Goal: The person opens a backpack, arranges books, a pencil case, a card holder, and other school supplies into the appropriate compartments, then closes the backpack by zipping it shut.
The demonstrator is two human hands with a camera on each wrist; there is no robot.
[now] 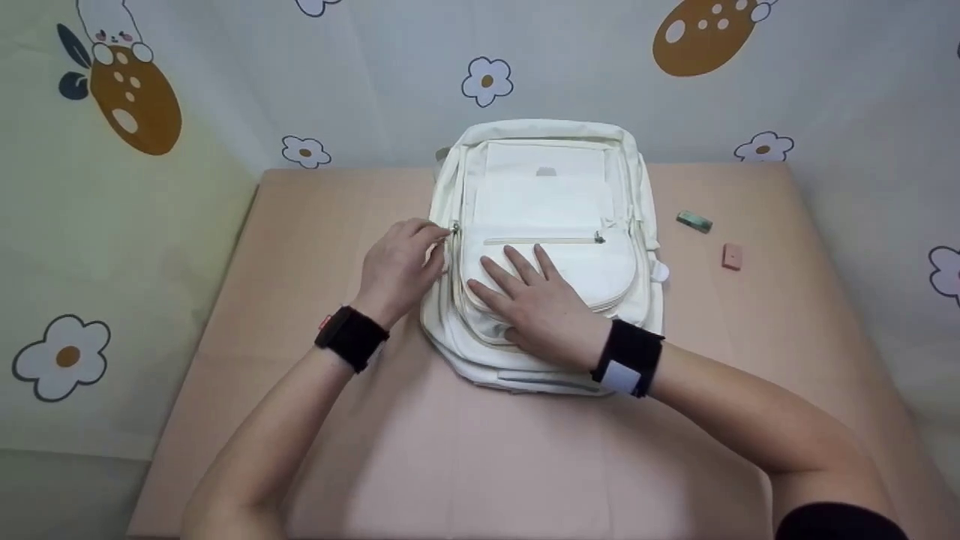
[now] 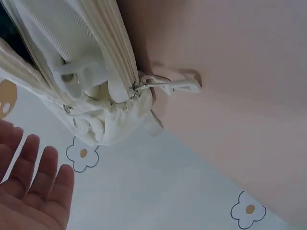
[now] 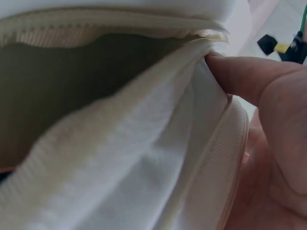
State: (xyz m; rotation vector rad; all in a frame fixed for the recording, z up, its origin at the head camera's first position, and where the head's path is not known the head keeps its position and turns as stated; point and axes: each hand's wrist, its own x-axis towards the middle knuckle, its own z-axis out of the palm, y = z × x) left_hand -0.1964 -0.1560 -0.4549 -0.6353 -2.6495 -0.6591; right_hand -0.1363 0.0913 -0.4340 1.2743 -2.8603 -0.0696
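A white backpack (image 1: 540, 199) lies front up on the table. At its left side, my left hand (image 1: 401, 262) pinches a small zipper pull (image 1: 454, 228) between thumb and fingertips. My right hand (image 1: 544, 311) rests flat on the front pocket, fingers spread, below a short horizontal zipper (image 1: 540, 241). In the left wrist view, a hand (image 2: 38, 187) with extended fingers shows beside the backpack (image 2: 115, 115), where a white cord loop (image 2: 184, 86) hangs. A thumb (image 3: 240, 74) touches the fabric at the end of a gaping zippered opening (image 3: 91, 72) in the right wrist view.
Right of the backpack lie a small green block (image 1: 694, 221) and a pink block (image 1: 732, 256) on the pinkish table (image 1: 337, 450). A patterned cloth wall (image 1: 390, 82) stands behind and at both sides. Both wrists wear black bands (image 1: 351, 339).
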